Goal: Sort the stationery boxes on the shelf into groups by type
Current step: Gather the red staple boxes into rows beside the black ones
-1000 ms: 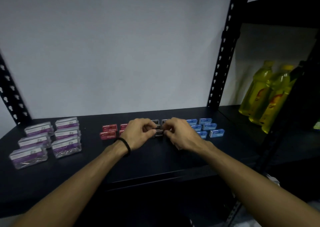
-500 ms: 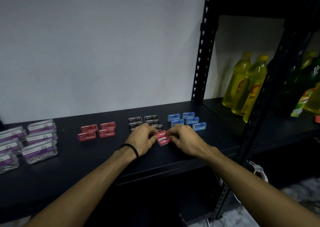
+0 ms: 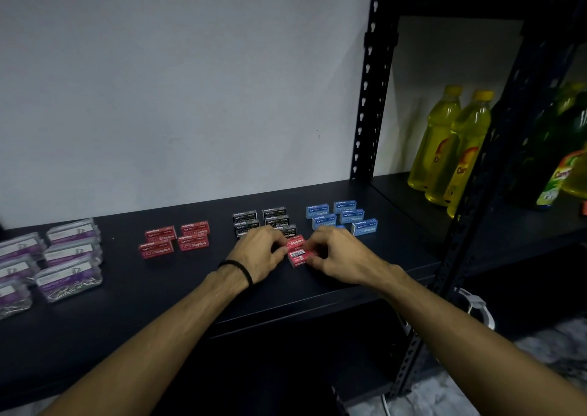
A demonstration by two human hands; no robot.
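Two small red staple boxes sat mid-shelf, front of black staple boxes; nearer one showed white barcode label. Left hand and right hand pinched them from either side. Red group left, blue group right, clear paper-clip boxes far left.

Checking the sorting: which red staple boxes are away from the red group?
The two red boxes between both hands, in front of the black boxes; the other four sit grouped further left.
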